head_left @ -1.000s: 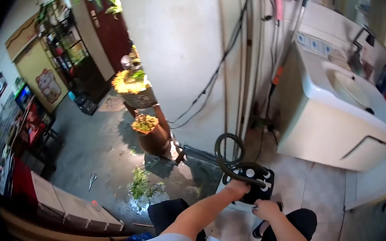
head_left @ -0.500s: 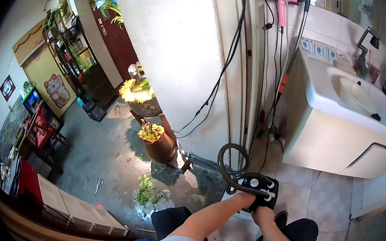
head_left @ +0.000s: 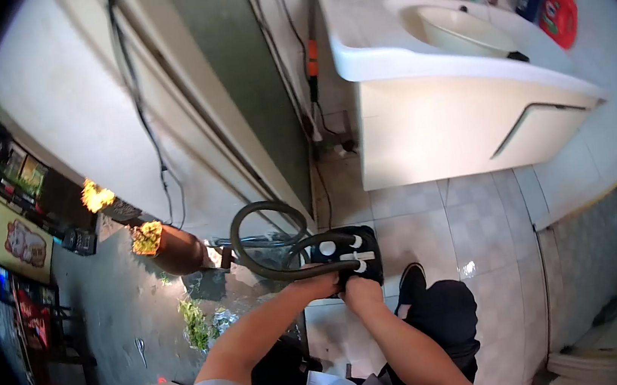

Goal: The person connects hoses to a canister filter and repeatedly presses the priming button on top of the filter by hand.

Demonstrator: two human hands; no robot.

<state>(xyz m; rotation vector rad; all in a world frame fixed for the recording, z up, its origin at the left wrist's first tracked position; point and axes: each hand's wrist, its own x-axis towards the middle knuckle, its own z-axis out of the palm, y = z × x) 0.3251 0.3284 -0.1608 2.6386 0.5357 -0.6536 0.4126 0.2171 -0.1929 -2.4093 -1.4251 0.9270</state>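
Note:
A black box-shaped device (head_left: 331,257) with white round fittings on top is in front of me at the edge of the tiled floor. A thick dark hose (head_left: 235,239) is attached to it and loops out to the left. My left hand (head_left: 322,285) grips the device's near left side, its fingers partly hidden under the hose. Just right of it, my right hand (head_left: 362,293) is closed at the device's near edge. The fingertips of both hands are out of sight against the device.
A white washbasin cabinet (head_left: 461,129) stands ahead to the right. Cables (head_left: 138,98) hang down the wall at left. Beyond the doorway are a brown plant pot (head_left: 178,251), cut greenery (head_left: 196,325) and scissors (head_left: 141,351) on the grey floor. My shoe (head_left: 411,287) is beside the device.
My view has turned right and down, so the basin and device sit further left in view. Both hands stay on the device, which now rests nearer the middle.

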